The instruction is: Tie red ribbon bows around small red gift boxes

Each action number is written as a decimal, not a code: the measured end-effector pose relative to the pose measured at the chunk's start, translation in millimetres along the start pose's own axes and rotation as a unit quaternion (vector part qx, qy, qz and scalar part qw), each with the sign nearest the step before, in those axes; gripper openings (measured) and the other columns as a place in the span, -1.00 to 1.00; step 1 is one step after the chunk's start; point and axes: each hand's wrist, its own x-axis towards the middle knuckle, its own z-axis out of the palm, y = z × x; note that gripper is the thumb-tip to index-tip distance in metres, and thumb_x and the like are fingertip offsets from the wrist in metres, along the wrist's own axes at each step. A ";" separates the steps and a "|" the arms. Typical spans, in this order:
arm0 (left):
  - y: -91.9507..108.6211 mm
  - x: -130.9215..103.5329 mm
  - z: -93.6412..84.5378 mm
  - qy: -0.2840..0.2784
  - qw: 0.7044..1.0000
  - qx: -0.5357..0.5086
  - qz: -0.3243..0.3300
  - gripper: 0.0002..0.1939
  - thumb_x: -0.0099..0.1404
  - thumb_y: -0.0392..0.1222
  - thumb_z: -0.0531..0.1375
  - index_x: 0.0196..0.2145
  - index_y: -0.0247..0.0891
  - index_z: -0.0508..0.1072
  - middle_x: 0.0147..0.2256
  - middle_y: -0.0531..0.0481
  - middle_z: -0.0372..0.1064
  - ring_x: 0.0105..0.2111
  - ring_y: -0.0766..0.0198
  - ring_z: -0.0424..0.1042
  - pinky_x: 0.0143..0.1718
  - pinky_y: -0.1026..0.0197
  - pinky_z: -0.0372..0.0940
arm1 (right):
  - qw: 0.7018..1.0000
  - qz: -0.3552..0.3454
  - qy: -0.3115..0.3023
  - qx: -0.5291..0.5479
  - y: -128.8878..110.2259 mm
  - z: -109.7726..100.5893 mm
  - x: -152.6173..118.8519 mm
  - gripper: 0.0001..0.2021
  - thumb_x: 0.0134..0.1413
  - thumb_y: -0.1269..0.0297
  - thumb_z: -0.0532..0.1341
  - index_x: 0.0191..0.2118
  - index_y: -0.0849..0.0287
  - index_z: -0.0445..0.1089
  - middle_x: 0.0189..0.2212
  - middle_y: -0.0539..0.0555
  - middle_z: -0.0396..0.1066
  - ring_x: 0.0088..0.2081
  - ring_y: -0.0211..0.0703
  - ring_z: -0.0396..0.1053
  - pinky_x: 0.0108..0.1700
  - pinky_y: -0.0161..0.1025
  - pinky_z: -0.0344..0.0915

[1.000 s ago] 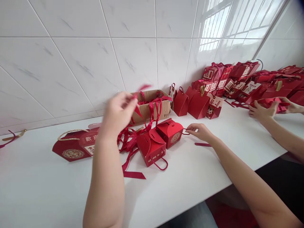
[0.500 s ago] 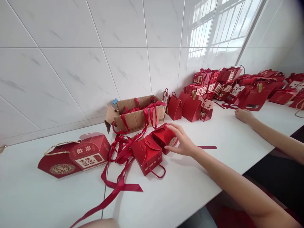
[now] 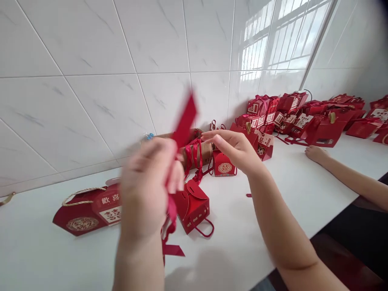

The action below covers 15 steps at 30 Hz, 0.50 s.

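Note:
My left hand [image 3: 145,182], blurred by motion, is raised close to the camera. Its fingers are closed round a red ribbon [image 3: 186,121], one end sticking up and the rest trailing below. My right hand [image 3: 238,149] hovers with fingers stretched out and thumb apart, holding nothing that I can see. Under it, a small red gift box [image 3: 224,165] with a round gold emblem stands beside the cardboard carton [image 3: 204,152], which has ribbons hanging over its side. A red gift box [image 3: 194,204] with slotted flaps and a cord handle lies nearer, partly behind my left hand.
A larger red box [image 3: 81,214] with a rope handle lies at left. Red boxes [image 3: 260,137] stand along the tiled wall, with many more heaped at right. A co-worker's hand [image 3: 317,154] rests on the white table [image 3: 291,190] near that heap.
My left hand has risen from the bottom edge and now holds a ribbon. The emblem box has moved back beside the carton, and my right hand has let go and lifted above it.

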 end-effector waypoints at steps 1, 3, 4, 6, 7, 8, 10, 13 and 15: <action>-0.6 1.6 6.4 -0.048 0.998 0.027 -0.032 -0.66 0.33 -0.07 0.07 -0.58 -0.21 0.25 -0.69 0.13 0.09 -0.67 0.41 0.11 -0.67 0.31 0.05 | 0.999 -0.014 -0.023 0.047 -15.2 4.6 -2.2 -0.59 0.10 -0.09 0.14 -0.17 0.14 0.48 -0.35 0.05 0.48 -0.18 -0.07 0.46 -0.10 -0.09 0.41; -0.5 3.8 16.3 -0.125 0.985 0.090 -0.082 -0.71 0.29 -0.06 0.11 -0.54 -0.21 0.31 -0.69 0.11 0.17 -0.66 0.39 0.15 -0.68 0.31 0.06 | 0.992 -0.044 -0.007 0.118 -33.9 14.7 -9.2 -0.65 0.05 -0.06 0.21 -0.24 0.12 0.50 -0.39 0.05 0.49 -0.23 -0.07 0.47 -0.17 -0.10 0.45; 0.2 4.2 19.7 -0.131 0.981 0.113 -0.087 -0.70 0.29 -0.05 0.10 -0.54 -0.22 0.33 -0.68 0.10 0.20 -0.65 0.39 0.17 -0.67 0.31 0.08 | 0.989 -0.050 0.023 0.137 -38.0 19.1 -12.5 -0.68 0.04 -0.05 0.22 -0.28 0.11 0.51 -0.40 0.04 0.49 -0.25 -0.07 0.48 -0.21 -0.10 0.46; 2.4 3.8 23.8 -0.097 0.984 0.127 -0.073 -0.69 0.31 -0.07 0.08 -0.55 -0.23 0.32 -0.66 0.08 0.24 -0.65 0.38 0.20 -0.66 0.31 0.12 | 0.985 -0.048 0.061 0.154 -39.3 25.0 -16.2 -0.72 0.03 -0.03 0.24 -0.31 0.07 0.51 -0.41 0.04 0.49 -0.24 -0.05 0.49 -0.23 -0.08 0.47; 3.5 3.3 25.0 -0.073 0.987 0.127 -0.062 -0.69 0.31 -0.09 0.07 -0.55 -0.23 0.33 -0.66 0.08 0.25 -0.64 0.37 0.21 -0.65 0.31 0.14 | 0.985 -0.044 0.063 0.156 -38.0 26.2 -16.5 -0.73 0.02 -0.02 0.25 -0.29 0.05 0.51 -0.41 0.03 0.49 -0.23 -0.04 0.49 -0.22 -0.07 0.48; 4.4 2.7 25.8 -0.052 0.989 0.127 -0.052 -0.70 0.31 -0.11 0.07 -0.55 -0.23 0.34 -0.65 0.08 0.25 -0.63 0.37 0.23 -0.64 0.31 0.16 | 0.986 -0.038 0.054 0.155 -36.2 26.4 -15.8 -0.73 0.01 -0.02 0.26 -0.27 0.04 0.50 -0.40 0.02 0.49 -0.20 -0.03 0.49 -0.20 -0.06 0.48; 5.0 1.9 27.0 -0.029 0.991 0.127 -0.040 -0.72 0.31 -0.15 0.06 -0.53 -0.23 0.36 -0.65 0.08 0.25 -0.62 0.36 0.26 -0.61 0.32 0.19 | 0.987 -0.032 0.038 0.155 -32.4 25.1 -13.3 -0.71 0.01 -0.03 0.26 -0.24 0.04 0.50 -0.39 0.01 0.49 -0.17 -0.02 0.48 -0.18 -0.04 0.48; 3.9 1.6 26.8 -0.028 0.991 0.127 -0.036 -0.76 0.31 -0.16 0.07 -0.49 -0.22 0.39 -0.62 0.08 0.29 -0.59 0.35 0.30 -0.59 0.33 0.23 | 0.985 -0.034 0.045 0.162 -27.3 21.6 -10.5 -0.69 0.08 -0.04 0.20 -0.25 0.07 0.50 -0.38 0.02 0.49 -0.15 -0.03 0.47 -0.16 -0.03 0.47; 3.3 1.4 24.3 -0.079 0.988 0.122 -0.058 -0.75 0.31 -0.11 0.07 -0.48 -0.23 0.38 -0.59 0.06 0.33 -0.60 0.35 0.31 -0.60 0.31 0.24 | 0.982 -0.038 0.075 0.170 -24.9 17.0 -10.0 -0.69 0.13 -0.03 0.16 -0.26 0.07 0.48 -0.33 0.02 0.49 -0.13 -0.05 0.47 -0.13 -0.05 0.46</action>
